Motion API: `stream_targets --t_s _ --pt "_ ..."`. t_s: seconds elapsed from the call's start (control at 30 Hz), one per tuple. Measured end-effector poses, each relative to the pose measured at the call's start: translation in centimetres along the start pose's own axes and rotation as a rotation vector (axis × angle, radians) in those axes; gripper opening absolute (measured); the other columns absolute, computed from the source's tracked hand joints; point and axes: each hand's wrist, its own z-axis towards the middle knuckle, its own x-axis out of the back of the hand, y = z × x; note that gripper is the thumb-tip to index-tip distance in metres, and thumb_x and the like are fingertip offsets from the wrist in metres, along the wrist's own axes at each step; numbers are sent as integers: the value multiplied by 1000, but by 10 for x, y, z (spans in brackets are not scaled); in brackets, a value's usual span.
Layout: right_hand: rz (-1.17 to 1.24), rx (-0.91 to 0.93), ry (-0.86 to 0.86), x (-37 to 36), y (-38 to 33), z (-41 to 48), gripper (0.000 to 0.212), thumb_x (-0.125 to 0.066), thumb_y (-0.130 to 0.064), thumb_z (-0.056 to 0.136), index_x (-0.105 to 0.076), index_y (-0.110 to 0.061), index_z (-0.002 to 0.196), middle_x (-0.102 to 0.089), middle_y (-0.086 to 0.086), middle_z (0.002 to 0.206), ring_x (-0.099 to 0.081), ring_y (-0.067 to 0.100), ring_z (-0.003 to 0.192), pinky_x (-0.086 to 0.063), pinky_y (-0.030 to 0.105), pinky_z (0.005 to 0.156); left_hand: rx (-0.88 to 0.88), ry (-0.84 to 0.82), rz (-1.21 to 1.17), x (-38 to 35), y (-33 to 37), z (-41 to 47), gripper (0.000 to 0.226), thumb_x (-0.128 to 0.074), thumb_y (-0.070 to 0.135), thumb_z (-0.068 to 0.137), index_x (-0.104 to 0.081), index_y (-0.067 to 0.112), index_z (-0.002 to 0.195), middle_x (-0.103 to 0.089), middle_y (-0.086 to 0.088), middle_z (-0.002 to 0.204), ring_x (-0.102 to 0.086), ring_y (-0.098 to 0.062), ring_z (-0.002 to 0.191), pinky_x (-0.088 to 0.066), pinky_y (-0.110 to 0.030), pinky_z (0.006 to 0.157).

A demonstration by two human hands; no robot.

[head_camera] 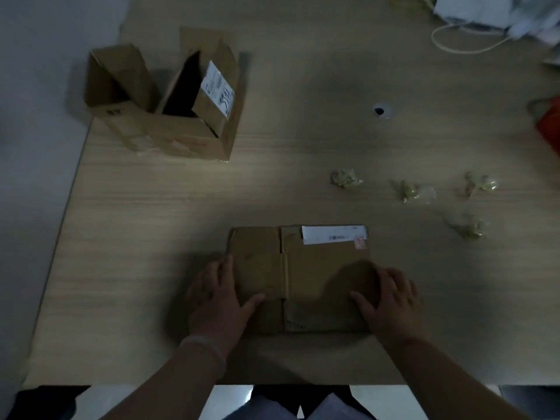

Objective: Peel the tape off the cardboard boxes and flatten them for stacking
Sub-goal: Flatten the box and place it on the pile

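**Near the front edge, both hands pressing a box flat**

Near the table's front edge, the flattened box is lying between both hands. It is looking light, stiff and springy, best taken at its side edges. The left hand and right hand are pressing spread, open palms on it, gripping nothing. Toward the far left corner, open boxes are waiting upright.

A white cord loops beside white bags on the wooden table.
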Motion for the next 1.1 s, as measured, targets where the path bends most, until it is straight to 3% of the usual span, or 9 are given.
stream_targets --t_s 0.1,0.23,0.33,0.47,0.73,0.97,1.1 --pt "102 -164 -29 -2 -2 -15 66 -60 -63 78 -47 -25 130 -51 2 123 -50 24 113 -43 45 97 122 -55 -101 2 -3 -8 90 -58 72 72 -27 26 144 -35 -5 143 -34 -27 130 -31 -43 107" --pt "542 -422 -158 0 -10 -16 62 -76 -42 76 -50 -15 125 -60 3 111 -61 24 99 -51 48 88 231 -157 -294 7 3 4 82 -73 57 68 -43 21 135 -49 -8 133 -47 -29 123 -42 -45 101" --pt "564 -457 -156 12 -4 -19 57 -76 -42 77 -58 -13 123 -64 -1 96 -63 18 86 -53 36 75 162 -212 -453 14 7 11 64 -77 47 70 -54 17 123 -55 -8 123 -54 -28 112 -47 -43 95" --pt "618 -454 -7 30 12 -34 48 -73 -42 80 -60 -16 119 -55 -15 82 -55 6 75 -43 24 59 8 -218 -554 23 22 7 45 -74 43 76 -48 27 109 -55 1 111 -55 -23 102 -48 -38 87" --pt "790 -494 334 95 61 -73 29 -77 -32 78 -52 -23 89 -57 -9 82 -49 2 71 -36 25 58 -318 -102 -641 58 109 -13 39 -72 47 77 -41 46 100 -50 27 87 -49 1 76 -39 -18 60" --pt "1020 -519 520 159 134 -144 20 -75 -28 81 -62 -20 93 -69 -2 89 -64 16 83 -53 37 80 -506 -89 -714 72 207 -75 42 -74 43 77 -48 38 109 -61 14 96 -60 -13 87 -49 -29 72" --pt "1057 -527 667 191 204 -212 13 -72 -25 84 -64 -16 88 -69 5 84 -65 21 82 -50 36 76 -649 -51 -736 63 275 -146 42 -74 40 77 -45 38 107 -51 25 87 -48 6 74 -36 -11 59"
